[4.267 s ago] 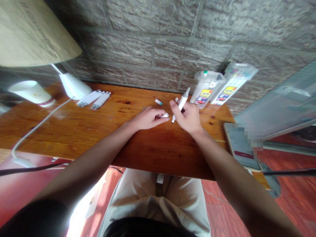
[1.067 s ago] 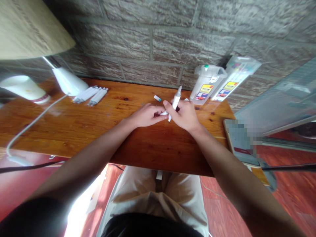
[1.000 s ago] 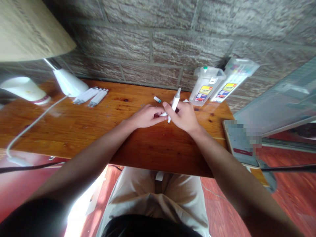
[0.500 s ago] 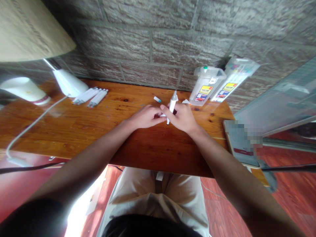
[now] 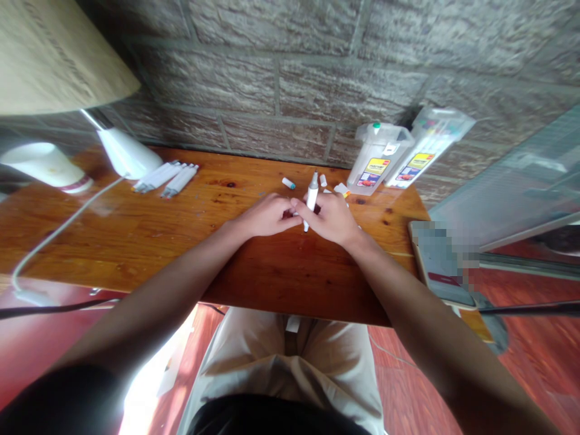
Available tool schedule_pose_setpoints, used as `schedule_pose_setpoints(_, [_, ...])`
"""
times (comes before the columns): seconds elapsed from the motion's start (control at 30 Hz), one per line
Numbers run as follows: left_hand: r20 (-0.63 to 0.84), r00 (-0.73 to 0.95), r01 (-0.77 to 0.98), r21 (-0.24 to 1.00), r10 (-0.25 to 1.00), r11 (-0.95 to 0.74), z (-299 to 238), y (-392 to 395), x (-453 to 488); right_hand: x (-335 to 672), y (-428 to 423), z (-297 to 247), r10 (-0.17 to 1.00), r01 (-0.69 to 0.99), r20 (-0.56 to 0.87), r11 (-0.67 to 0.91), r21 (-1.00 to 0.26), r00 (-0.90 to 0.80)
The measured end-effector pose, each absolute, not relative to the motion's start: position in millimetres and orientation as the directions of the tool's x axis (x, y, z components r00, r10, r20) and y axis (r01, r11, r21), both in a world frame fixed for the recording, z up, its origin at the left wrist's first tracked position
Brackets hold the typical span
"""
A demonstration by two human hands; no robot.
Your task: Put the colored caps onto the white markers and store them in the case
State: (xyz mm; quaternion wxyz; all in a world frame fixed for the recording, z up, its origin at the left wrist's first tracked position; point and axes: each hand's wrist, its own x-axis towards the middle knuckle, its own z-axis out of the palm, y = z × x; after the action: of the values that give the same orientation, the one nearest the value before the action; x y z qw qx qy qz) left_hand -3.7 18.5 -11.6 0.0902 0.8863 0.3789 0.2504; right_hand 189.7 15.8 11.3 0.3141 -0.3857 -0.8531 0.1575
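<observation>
My right hand [image 5: 334,214] is closed around a white marker [image 5: 312,198], which stands nearly upright with its narrow grey end pointing up. My left hand [image 5: 270,215] is closed beside it, fingertips meeting the right thumb. A small pale piece shows between its fingers, too hidden to name. Beyond the hands a white cap with a blue end [image 5: 289,183] lies on the wooden table [image 5: 272,272]. Another small white cap [image 5: 323,180] lies just behind the marker. White pieces with orange [image 5: 342,190] are partly hidden behind my right hand.
Several markers [image 5: 179,180] lie in a group by the lamp base [image 5: 129,158]. A paper cup [image 5: 45,166] stands at the far left. Two clear marker cases [image 5: 378,158] stand at the back right, against the brick wall. A phone [image 5: 441,266] lies at the right edge.
The marker has come slightly down and left with my right hand. The caps behind that hand show more now. My left hand has hardly moved.
</observation>
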Motion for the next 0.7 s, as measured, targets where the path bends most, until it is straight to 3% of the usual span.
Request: schedule_pose_setpoints(0.7, [0.36,0.58,0.639,0.355,0.731,-0.682,-10.7,17.6,-3.5,189.7,15.2,11.5,0.762,0.564,0.394,0.646,-0.515,-0.514])
